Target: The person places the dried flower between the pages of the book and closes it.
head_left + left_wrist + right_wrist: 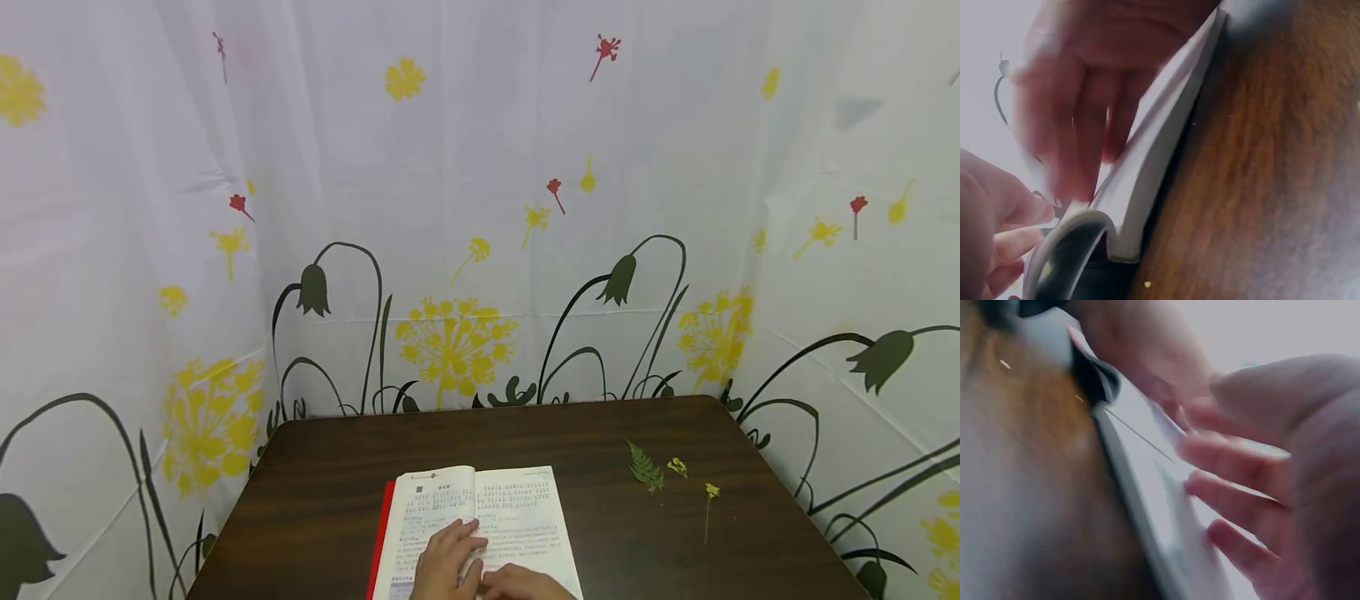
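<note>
Log dark brown wood grain for the table (322,492). Read white on the pages of the open book (517,508), ruled in rows of small dark print; red at its left cover edge. Mark green for the fern leaf (645,468), yellow for the flower head (677,467) and stemmed flower (712,491). Note white curtain (465,158), patterned yellow, red and grey-green (bell blooms).

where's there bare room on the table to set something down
The tabletop is bare left of the open book, behind it to the far edge, and between it and the fern sprig. It's crowded on the book's near part, with the left hand and right hand, and less so where the sprig, yellow blossom and stemmed flower lie.
</note>
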Motion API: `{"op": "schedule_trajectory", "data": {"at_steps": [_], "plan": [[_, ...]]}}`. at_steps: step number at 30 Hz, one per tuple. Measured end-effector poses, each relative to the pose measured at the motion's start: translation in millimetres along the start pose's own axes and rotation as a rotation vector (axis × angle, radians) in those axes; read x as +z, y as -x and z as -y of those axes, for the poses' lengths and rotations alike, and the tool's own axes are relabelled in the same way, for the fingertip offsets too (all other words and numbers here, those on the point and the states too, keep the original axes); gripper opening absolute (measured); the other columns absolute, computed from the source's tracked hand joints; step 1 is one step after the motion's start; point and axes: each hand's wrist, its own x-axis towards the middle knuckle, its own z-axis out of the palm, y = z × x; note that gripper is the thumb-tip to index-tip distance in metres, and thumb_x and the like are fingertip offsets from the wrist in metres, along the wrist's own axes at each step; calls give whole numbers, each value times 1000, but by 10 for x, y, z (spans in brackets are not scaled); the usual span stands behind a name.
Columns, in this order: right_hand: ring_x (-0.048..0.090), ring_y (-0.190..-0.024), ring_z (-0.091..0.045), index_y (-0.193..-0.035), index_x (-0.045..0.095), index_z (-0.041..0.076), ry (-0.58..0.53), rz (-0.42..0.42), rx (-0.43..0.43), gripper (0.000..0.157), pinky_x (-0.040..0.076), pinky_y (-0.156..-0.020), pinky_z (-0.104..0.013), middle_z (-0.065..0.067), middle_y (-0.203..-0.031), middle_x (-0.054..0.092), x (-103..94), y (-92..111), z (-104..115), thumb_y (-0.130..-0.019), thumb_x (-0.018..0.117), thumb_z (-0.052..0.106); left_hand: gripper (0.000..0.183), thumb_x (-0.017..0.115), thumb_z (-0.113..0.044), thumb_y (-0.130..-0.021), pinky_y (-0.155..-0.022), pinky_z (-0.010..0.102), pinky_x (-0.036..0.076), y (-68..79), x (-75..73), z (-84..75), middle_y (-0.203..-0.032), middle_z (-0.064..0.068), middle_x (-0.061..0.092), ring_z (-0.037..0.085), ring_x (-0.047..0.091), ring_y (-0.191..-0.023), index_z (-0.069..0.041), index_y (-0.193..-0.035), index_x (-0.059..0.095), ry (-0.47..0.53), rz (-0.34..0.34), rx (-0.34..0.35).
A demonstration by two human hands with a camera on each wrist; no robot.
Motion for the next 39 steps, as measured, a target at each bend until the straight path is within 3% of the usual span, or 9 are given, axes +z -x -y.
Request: {"op": "schedule_trajectory", "data": {"at_steps": [4,8,11,16,22,26,30,34,39], "plan": [[69,-84,4,-98,73,13,-168,-220,345,9,61,-74,-22,-4,-89,78,-436,20,357,-104,70,7,39,84,-25,-86,-102,71,52,2,60,21,-155,15,63,47,58,-140,-15,-123,78,-52,-16,15],[60,-67,4,-91,71,21,-44,-467,568,18,55,-58,-23,6,-77,69,-818,78,496,-102,75,7,58,82,-34,-88,-111,79,43,23,144,51,-163,23,53,55,49,-148,-6,-138,70,-67,35,9],[58,-63,-1,-90,70,27,48,-604,729,20,52,-57,-24,11,-76,65,-1066,158,510,-102,77,13,69,77,-44,-92,-118,82,33,41,153,50,-169,23,46,56,41,-154,-3,-147,63,-45,124,-44],[61,-66,-4,-91,72,26,255,-748,874,15,52,-61,-24,10,-77,66,-1422,306,467,-105,75,23,79,71,-59,-95,-121,81,28,53,113,32,-172,22,42,54,36,-157,-3,-150,60,-36,235,-107],[58,-65,-3,-89,74,19,526,-872,955,14,46,-56,-24,4,-75,70,-1840,414,282,-100,81,24,75,74,-52,-94,-123,80,27,49,129,3,-173,19,42,52,36,-158,-4,-150,59,-63,197,-103],[57,-62,-9,-91,77,14,619,-868,1025,16,43,-55,-28,1,-75,72,-2069,524,111,-98,83,27,77,73,-54,-93,-123,80,27,27,119,16,-173,19,42,52,36,-158,-4,-150,59,-77,222,-115],[61,-63,-15,-98,79,8,592,-731,1136,19,44,-55,-34,-4,-81,77,-2212,636,-16,-100,78,27,74,73,-53,-94,-124,79,27,25,104,28,-174,18,40,51,35,-159,-5,-149,60,-88,236,-123],[63,-62,-17,-104,81,6,507,-591,1234,23,45,-53,-36,-6,-87,81,-2209,730,-111,-101,74,27,75,74,-50,-94,-124,78,25,22,89,26,-174,18,39,51,34,-159,-3,-150,58,-88,225,-121],[66,-64,-17,-101,82,9,491,-522,1289,17,48,-54,-39,-3,-86,81,-2099,824,-209,-98,76,25,90,70,-57,-95,-125,76,27,44,98,10,-174,17,40,49,35,-159,2,-159,46,-118,192,-113]]}}
